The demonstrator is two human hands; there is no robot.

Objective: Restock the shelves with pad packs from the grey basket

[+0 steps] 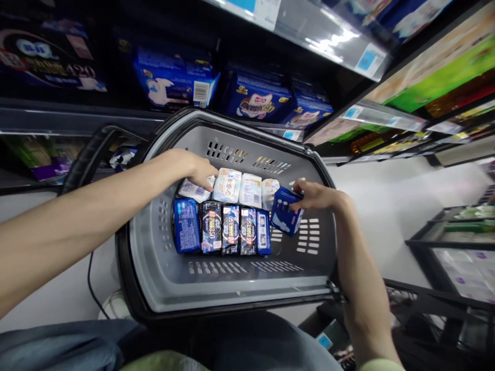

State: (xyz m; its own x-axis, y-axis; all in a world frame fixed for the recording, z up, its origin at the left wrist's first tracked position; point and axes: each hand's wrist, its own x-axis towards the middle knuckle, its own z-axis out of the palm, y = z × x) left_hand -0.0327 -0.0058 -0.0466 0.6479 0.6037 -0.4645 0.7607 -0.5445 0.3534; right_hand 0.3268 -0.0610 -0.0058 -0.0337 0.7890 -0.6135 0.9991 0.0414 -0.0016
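A grey shopping basket (232,288) rests on my lap in front of store shelves. Inside, a row of several dark blue packs (220,229) stands side by side, with a row of white packs (240,188) behind them. My left hand (191,167) reaches into the basket and its fingers press on the leftmost white pack (193,191). My right hand (315,196) is closed on a blue pack (286,211), held tilted at the right end of the blue row.
Shelves with blue boxes (174,82) and price tags (365,59) rise behind the basket. The basket's black handle (87,157) hangs to the left. An aisle floor (386,206) opens on the right, with low racks (456,257) beyond.
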